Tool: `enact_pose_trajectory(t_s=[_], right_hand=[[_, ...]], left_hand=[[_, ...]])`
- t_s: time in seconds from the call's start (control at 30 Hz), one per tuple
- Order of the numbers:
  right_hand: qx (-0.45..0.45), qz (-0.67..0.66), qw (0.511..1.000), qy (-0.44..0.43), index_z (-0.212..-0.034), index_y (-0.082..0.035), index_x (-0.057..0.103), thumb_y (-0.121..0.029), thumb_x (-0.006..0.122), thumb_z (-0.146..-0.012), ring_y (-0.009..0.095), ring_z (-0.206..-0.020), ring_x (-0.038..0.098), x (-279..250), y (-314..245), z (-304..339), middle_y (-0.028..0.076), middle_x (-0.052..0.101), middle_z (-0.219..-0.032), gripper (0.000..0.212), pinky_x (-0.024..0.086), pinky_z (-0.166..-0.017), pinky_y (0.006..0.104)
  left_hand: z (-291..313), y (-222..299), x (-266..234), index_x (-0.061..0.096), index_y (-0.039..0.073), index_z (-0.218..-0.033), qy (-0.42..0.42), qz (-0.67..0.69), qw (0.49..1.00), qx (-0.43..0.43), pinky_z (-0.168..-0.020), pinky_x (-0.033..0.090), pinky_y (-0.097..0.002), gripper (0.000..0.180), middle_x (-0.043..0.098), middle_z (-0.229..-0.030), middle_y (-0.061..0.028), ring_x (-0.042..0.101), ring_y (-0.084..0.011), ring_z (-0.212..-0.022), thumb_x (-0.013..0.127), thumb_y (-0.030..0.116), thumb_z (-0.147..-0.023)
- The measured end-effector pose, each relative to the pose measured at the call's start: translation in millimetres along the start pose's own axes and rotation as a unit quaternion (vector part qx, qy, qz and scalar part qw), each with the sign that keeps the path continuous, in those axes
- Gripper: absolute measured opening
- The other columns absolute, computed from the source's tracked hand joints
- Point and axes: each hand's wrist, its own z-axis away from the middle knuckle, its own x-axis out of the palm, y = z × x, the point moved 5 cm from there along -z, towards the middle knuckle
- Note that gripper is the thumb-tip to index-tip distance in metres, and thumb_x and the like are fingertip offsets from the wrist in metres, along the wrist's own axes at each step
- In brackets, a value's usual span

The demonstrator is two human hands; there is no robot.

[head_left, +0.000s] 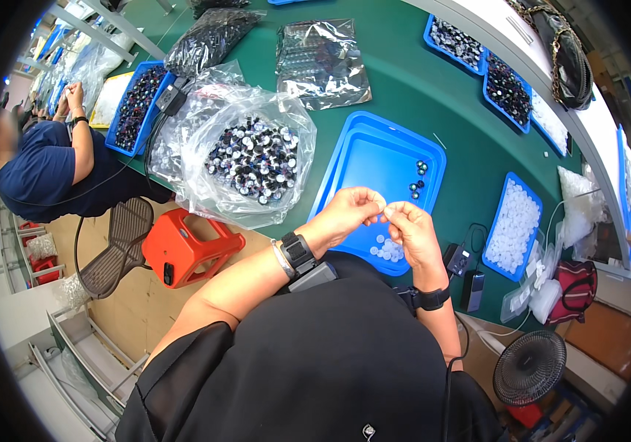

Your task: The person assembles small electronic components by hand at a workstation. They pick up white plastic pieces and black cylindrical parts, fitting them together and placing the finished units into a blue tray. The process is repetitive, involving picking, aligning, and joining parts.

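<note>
Over a blue tray [374, 158], my left hand [353, 210] and my right hand [412, 227] meet fingertip to fingertip. Both are closed in a pinch, and whatever lies between the fingers is too small to make out. A few dark shiny round pieces [420, 169] lie along the tray's right side. Below my hands, near the tray's front end, is a little heap of whitish translucent discs [387, 250]. This tray appears stacked on another blue one. To the left, an open transparent plastic bag [297, 180] holds many black and white round pieces [253, 158].
A blue tray of white pieces [513, 225] stands at right, by a small black device [473, 289] and cables. Filled trays [507, 88] line the back right. Left are a red stool [183, 247] and a co-worker in dark blue [50, 166]. A fan [529, 367] is lower right.
</note>
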Motion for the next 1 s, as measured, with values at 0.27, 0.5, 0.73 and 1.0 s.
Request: enact_pose_trajectory(t_s=[0.27, 0.5, 0.73, 1.0], right_hand=[[-0.056, 0.091, 0.994, 0.037, -0.087, -0.003, 0.063, -0.014, 0.062, -0.086, 0.003, -0.054, 0.045, -5, -7, 2, 0.001, 0.062, -0.076, 0.011, 0.036, -0.048, 0.0173], [-0.052, 0.103, 0.993, 0.022, -0.087, -0.002, 0.063, -0.011, 0.061, -0.086, 0.004, -0.055, 0.047, 0, -7, 4, 0.002, 0.061, -0.075, 0.009, 0.039, -0.05, 0.0181], [-0.081, 0.108, 0.99, 0.045, -0.086, -0.002, 0.063, -0.01, 0.061, -0.086, 0.004, -0.056, 0.049, -4, -4, 3, 0.001, 0.061, -0.074, 0.008, 0.04, -0.05, 0.0184], [-0.09, 0.155, 0.98, 0.08, -0.084, -0.001, 0.063, -0.009, 0.061, -0.086, 0.003, -0.059, 0.05, -2, -4, 3, 0.001, 0.061, -0.074, 0.008, 0.04, -0.049, 0.0185]], left_hand=[[5, -2, 2, 0.062, 0.001, -0.102, -0.013, 0.22, 0.973, -0.076, -0.072, 0.051, -0.0235, 0.016, 0.062, -0.087, -0.0035, 0.059, -0.011, -0.078, 0.058, 0.013, -0.091], [3, -12, -4, 0.063, 0.0, -0.099, -0.061, 0.263, 0.959, -0.089, -0.071, 0.05, -0.0233, 0.015, 0.063, -0.089, -0.005, 0.06, -0.0112, -0.08, 0.058, 0.013, -0.091], [4, -13, -4, 0.061, -0.001, -0.102, -0.059, 0.284, 0.952, -0.1, -0.07, 0.05, -0.0235, 0.017, 0.063, -0.091, -0.0058, 0.06, -0.011, -0.08, 0.057, 0.011, -0.092], [4, -14, -4, 0.061, -0.001, -0.101, -0.049, 0.246, 0.964, -0.089, -0.073, 0.05, -0.0236, 0.016, 0.063, -0.091, -0.0047, 0.059, -0.011, -0.082, 0.058, 0.01, -0.091]])
